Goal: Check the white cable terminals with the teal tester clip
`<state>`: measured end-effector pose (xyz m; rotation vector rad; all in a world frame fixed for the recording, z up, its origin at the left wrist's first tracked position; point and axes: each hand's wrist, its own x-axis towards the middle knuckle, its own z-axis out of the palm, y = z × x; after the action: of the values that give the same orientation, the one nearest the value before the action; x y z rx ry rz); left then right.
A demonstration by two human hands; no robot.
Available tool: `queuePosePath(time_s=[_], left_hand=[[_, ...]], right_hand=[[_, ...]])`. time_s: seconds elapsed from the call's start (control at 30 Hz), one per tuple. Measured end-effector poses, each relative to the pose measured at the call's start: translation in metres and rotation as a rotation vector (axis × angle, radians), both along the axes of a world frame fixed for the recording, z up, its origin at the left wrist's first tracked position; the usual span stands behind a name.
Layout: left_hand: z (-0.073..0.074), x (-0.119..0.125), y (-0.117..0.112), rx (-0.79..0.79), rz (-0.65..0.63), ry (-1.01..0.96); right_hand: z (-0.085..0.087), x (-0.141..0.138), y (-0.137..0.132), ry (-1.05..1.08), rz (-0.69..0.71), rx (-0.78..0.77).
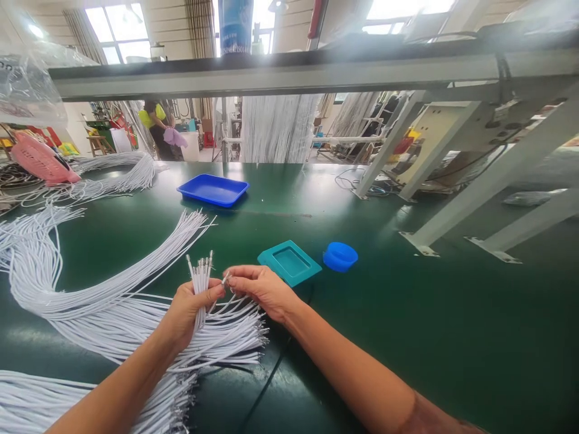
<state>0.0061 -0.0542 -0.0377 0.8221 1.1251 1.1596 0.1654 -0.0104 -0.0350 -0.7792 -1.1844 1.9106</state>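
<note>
Centre of the frame, lower half: small bunch of white wires, held upright with metal-tipped ends uppermost and roughly level. Clasped in the left hand, fingers and thumb closed fully round the lower part of the bunch. Just to its right, touching or nearly so: single wire, pinched between thumb and forefinger of the right hand, remaining fingers curled, tip brought close against the bunch.

Directly beneath both hands: loose wires, fanned flat on the green table, tips towards the right. Lower left and left edge: long curved sheaves of the same wire, sweeping up towards mid-frame.

Progress, judged from the lie of things: a slim handful gathered and aligned; by far the greater part ungathered on the table. Teal tray and round blue cup, just right of the hands, with no wires in view inside.

Further up, left of centre: shallow blue tray. Upper left: pink basket, further wire bundles beside it, clear plastic bag above. Upper centre: curtain of hanging white wires behind a grey overhead beam. Right: slanted white frame legs. Far background, upper left: another person in a yellow top, well apart.
</note>
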Motion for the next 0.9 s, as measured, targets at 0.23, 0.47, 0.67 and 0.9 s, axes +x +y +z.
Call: queuePosePath(time_s=[0.23, 0.47, 0.67, 0.9], left_hand=[[0.002, -0.002, 0.000, -0.042, -0.054, -0.038], [0.000, -0.004, 0.000, -0.046, -0.156, -0.033], [-0.002, -0.006, 0.002, -0.077, -0.199, -0.127], [-0.003, -0.003, 0.001, -0.049, -0.130, -0.084]], right_hand=[[0.015, 0.011, -0.001, -0.320, 0.012, 0.705], [0.007, 0.002, -0.006, -0.187, -0.084, 0.332], [-0.003, -0.008, -0.008, -0.021, -0.167, 0.027], [-0.005, -0.009, -0.009, -0.145, -0.178, 0.209]])
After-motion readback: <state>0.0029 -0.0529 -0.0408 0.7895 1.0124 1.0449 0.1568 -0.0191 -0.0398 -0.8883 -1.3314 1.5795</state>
